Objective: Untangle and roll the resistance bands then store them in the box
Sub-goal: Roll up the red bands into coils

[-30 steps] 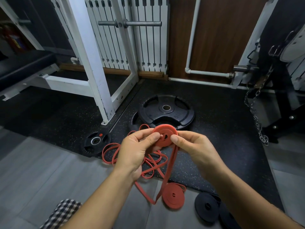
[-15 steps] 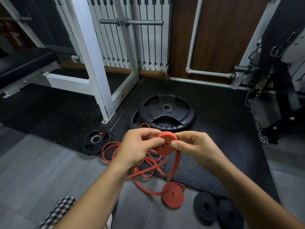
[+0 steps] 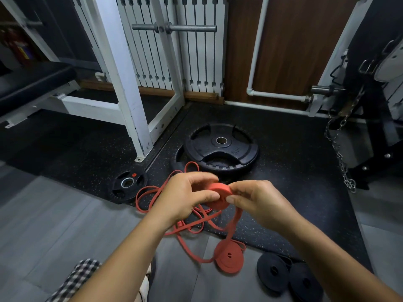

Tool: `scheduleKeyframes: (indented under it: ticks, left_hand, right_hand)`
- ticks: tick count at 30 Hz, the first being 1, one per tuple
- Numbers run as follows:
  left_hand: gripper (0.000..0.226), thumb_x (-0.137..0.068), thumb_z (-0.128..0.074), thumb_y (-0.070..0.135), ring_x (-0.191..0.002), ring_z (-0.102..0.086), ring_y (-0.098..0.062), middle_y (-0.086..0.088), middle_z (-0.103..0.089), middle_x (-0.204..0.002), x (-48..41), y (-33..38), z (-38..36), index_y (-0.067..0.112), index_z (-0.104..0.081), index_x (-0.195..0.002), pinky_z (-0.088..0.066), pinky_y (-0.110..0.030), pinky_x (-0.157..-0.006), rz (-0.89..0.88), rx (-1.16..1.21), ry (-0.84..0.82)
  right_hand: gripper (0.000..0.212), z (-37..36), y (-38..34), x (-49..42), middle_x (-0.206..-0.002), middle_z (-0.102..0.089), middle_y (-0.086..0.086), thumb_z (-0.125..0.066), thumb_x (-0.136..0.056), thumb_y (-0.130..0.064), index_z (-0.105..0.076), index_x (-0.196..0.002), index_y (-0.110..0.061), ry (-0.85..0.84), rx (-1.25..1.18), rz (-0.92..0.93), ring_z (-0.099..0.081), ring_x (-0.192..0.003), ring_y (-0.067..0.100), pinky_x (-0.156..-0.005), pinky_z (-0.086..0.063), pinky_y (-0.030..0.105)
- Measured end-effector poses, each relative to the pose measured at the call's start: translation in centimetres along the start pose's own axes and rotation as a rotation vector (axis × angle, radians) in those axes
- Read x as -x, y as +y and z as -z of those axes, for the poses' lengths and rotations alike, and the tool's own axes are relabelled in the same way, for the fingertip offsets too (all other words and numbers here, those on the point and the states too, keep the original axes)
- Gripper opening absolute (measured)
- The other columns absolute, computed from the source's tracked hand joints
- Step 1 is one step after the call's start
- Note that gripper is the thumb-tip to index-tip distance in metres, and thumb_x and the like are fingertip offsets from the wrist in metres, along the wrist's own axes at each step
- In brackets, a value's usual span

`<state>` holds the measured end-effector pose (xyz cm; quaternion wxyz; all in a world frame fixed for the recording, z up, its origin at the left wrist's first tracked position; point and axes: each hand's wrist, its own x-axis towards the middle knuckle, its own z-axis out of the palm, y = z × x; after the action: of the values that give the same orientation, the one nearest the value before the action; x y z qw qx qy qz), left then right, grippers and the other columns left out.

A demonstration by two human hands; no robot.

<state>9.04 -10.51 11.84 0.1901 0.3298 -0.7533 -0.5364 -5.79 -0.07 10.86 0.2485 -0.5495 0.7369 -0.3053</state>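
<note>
A loose red band lies in loops on the floor. Above it, the left hand and the right hand both pinch a small red roll up in the air. Two black rolls lie on the floor on the right.

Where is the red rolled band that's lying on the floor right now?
In the head view, the rolled red band lies flat on the grey floor, low and centre, just left of two black rolls and below the right hand.
</note>
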Motion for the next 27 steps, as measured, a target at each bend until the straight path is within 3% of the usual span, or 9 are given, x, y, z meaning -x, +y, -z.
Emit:
scheduleKeyframes:
  ticks: [3, 6, 9, 14, 18, 21, 23, 27]
  left_hand:
    - [0.02, -0.074, -0.072, -0.001, -0.066, -0.063, -0.005, 0.005, -0.068, -0.07, 0.1, 0.3, -0.2, 0.019, -0.071, -0.079, -0.052, -0.019, -0.067, -0.015, -0.037, -0.01]
    - [0.022, -0.074, -0.069, -0.006, -0.06, -0.064, -0.004, 0.006, -0.069, -0.064, 0.3, 0.6, -0.3, 0.016, -0.07, -0.077, -0.051, -0.015, -0.059, -0.015, 0.135, 0.05]
    - [0.021, -0.074, -0.068, -0.006, -0.062, -0.066, -0.012, -0.006, -0.07, -0.07, 0.5, 0.7, -0.5, 0.014, -0.071, -0.078, -0.054, -0.02, -0.059, 0.011, 0.296, 0.128]
    - [0.019, -0.073, -0.066, -0.006, -0.058, -0.066, -0.009, 0.0, -0.071, -0.065, 0.4, 1.1, -0.6, 0.012, -0.069, -0.078, -0.053, -0.018, -0.055, 0.039, 0.465, 0.209]
    - [0.015, -0.068, -0.066, 0.002, -0.059, -0.067, -0.013, -0.006, -0.072, -0.069, 0.4, 1.0, -1.7, 0.008, -0.069, -0.082, -0.057, -0.023, -0.06, 0.099, 0.714, 0.264]
    - [0.014, -0.075, -0.062, -0.002, -0.059, -0.067, -0.012, -0.004, -0.072, -0.068, 0.5, 0.7, -2.3, 0.008, -0.067, -0.083, -0.056, -0.02, -0.058, 0.174, 0.791, 0.257]
    - [0.015, -0.078, -0.062, -0.003, -0.062, -0.067, -0.012, -0.003, -0.072, -0.071, 0.5, 0.6, -1.6, 0.009, -0.067, -0.086, -0.055, -0.019, -0.059, 0.18, 0.685, 0.18]
    - [0.029, -0.075, -0.072, 0.003, -0.078, -0.065, -0.005, 0.003, -0.07, -0.084, 0.1, 0.0, 0.2, 0.014, -0.069, -0.101, -0.053, -0.018, -0.076, 0.028, 0.069, 0.057]
  right_hand:
    - [0.006, -0.1, -0.3, 0.1, -0.075, -0.066, -0.002, -0.062, -0.086, -0.026, -0.068, -0.088, -0.025, 0.004, 0.079, 0.03, -0.062, -0.072, 0.015, -0.072, -0.053, 0.041]
    - [0.015, 0.3, -0.7, 0.0, -0.078, -0.071, -0.002, -0.068, -0.082, -0.015, -0.068, -0.085, -0.029, 0.027, -0.269, -0.003, -0.068, -0.074, 0.011, -0.07, -0.057, 0.029]
    - [0.017, 0.6, -0.8, -0.1, -0.078, -0.072, -0.001, -0.07, -0.076, -0.007, -0.069, -0.086, -0.021, 0.029, -0.526, -0.061, -0.069, -0.072, 0.009, -0.065, -0.055, 0.018]
    - [0.016, 0.5, -0.9, 0.0, -0.071, -0.072, -0.007, -0.072, -0.074, -0.012, -0.069, -0.082, -0.025, 0.023, -0.543, -0.083, -0.068, -0.069, 0.007, -0.067, -0.055, 0.017]
    - [0.021, -0.2, -1.1, -0.1, -0.088, -0.074, 0.002, -0.069, -0.069, -0.017, -0.07, -0.09, -0.017, 0.084, -0.823, -0.054, -0.07, -0.081, 0.011, -0.069, -0.053, 0.015]
    - [0.019, -0.9, -1.1, 0.0, -0.09, -0.074, 0.006, -0.064, -0.078, -0.008, -0.068, -0.096, -0.01, 0.125, -0.912, -0.075, -0.07, -0.081, 0.012, -0.066, -0.054, 0.017]
    - [0.017, -0.6, -0.9, 0.0, -0.086, -0.074, 0.004, -0.063, -0.081, -0.003, -0.069, -0.093, -0.012, 0.097, -0.82, -0.071, -0.07, -0.079, 0.014, -0.066, -0.055, 0.019]
    - [0.015, -0.1, -0.5, 0.1, -0.078, -0.073, 0.003, -0.067, -0.082, -0.01, -0.07, -0.086, -0.024, 0.024, -0.349, -0.006, -0.07, -0.07, 0.013, -0.068, -0.058, 0.028]
